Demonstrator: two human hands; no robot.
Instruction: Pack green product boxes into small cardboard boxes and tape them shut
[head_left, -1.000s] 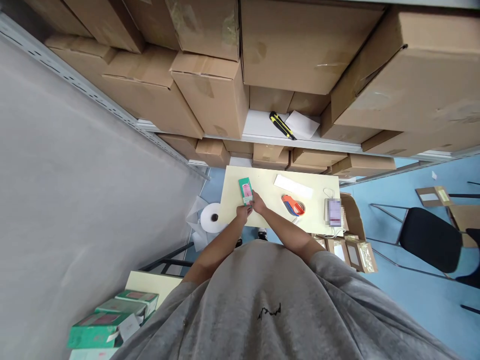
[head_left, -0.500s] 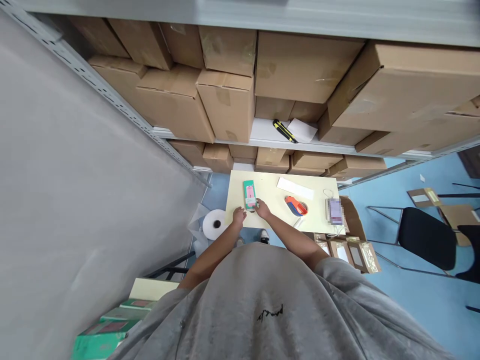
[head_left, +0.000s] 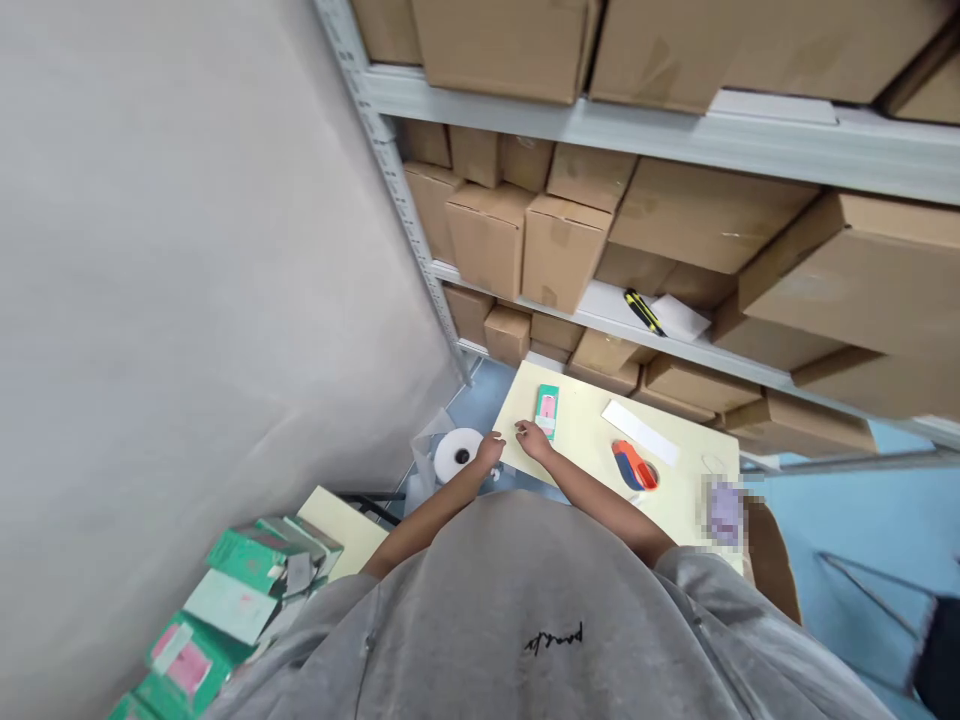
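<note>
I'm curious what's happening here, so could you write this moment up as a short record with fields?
Place: pale yellow table below metal shelving stacked with cardboard cartons
Left hand: holds nothing, nearest the white roll
Right hand: holds nothing, nearest the green box with a pink label, slightly apart from it
Things: orange-and-blue tape dispenser, white strip
Rest: yellow-and-black utility knife on a shelf; green boxes at lower left

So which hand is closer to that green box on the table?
The right hand is nearer, just below the green box and close to its lower edge. The left hand is farther off, down and to the box's left.
</note>
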